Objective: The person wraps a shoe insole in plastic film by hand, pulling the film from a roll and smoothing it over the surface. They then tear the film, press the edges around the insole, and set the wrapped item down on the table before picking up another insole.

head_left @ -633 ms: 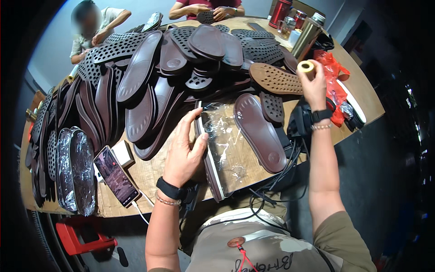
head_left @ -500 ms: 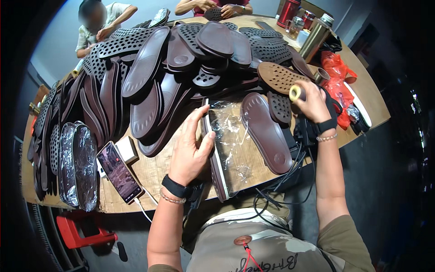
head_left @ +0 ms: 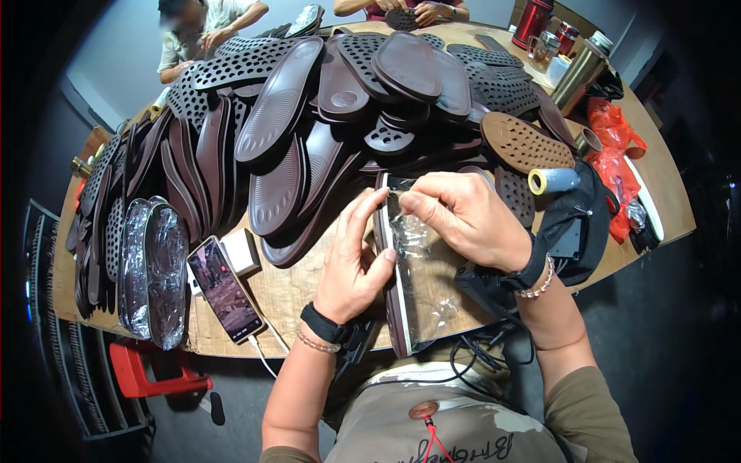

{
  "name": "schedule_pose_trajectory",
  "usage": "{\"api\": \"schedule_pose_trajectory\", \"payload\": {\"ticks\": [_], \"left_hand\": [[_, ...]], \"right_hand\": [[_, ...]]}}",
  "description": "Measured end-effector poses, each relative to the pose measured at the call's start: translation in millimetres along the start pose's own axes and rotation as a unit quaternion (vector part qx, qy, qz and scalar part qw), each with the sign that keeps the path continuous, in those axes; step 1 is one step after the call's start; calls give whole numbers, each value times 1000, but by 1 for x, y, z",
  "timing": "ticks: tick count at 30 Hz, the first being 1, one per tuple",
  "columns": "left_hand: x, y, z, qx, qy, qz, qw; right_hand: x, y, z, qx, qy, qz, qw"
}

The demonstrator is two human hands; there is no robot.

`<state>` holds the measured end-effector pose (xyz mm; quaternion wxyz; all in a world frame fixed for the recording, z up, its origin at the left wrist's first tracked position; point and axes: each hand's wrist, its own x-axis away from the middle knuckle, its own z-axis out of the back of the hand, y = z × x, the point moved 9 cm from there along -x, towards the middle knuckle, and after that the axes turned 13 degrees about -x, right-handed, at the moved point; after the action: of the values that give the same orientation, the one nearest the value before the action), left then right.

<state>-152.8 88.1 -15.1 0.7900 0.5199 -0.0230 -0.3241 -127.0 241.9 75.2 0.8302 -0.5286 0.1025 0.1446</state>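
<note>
A dark brown shoe sole with a pale edge stands on its side on the table, upright and lengthwise toward me. My left hand grips it from the left, with fingertips near its far end and the thumb against its edge. Clear plastic film spreads from the sole to the right, wrinkled and shiny. Over the film's far part is my right hand, thumb and fingers pinched together on the film beside the sole's far end. A roll of film lies to the right, beside a tan perforated sole.
Dark soles are heaped across the back. Film-wrapped soles, a phone on a cable and a white box lie left. Right are a black bag, red plastic bags and a thermos. Two people sit opposite.
My right hand has let go of the film roll and moved left to pinch the film by the sole. My left hand keeps its hold. The whole view has shifted slightly.
</note>
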Motion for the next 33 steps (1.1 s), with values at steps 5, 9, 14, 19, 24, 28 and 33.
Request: {"api": "schedule_pose_trajectory", "payload": {"ticks": [5,9,14,19,24,28,33], "left_hand": [[-2,0,-2,-31,16,-19,999],[-4,13,-1,-78,17,-43,996],[-2,11,-1,-59,-3,8,998],[0,10,-2,-58,-17,38,997],[-1,11,-1,-54,0,10,998],[-1,11,0,-44,0,9,999],[-1,11,1,-40,3,7,999]], "right_hand": [[0,28,-15,-19,-56,-117,991],[6,34,-21,-53,-83,-139,985],[15,48,-26,-128,-90,-183,970],[17,59,-27,-211,-40,-225,951],[17,60,-25,-205,-38,-223,952],[18,66,-27,-245,-29,-221,944],[17,68,-30,-250,-36,-239,938]]}}
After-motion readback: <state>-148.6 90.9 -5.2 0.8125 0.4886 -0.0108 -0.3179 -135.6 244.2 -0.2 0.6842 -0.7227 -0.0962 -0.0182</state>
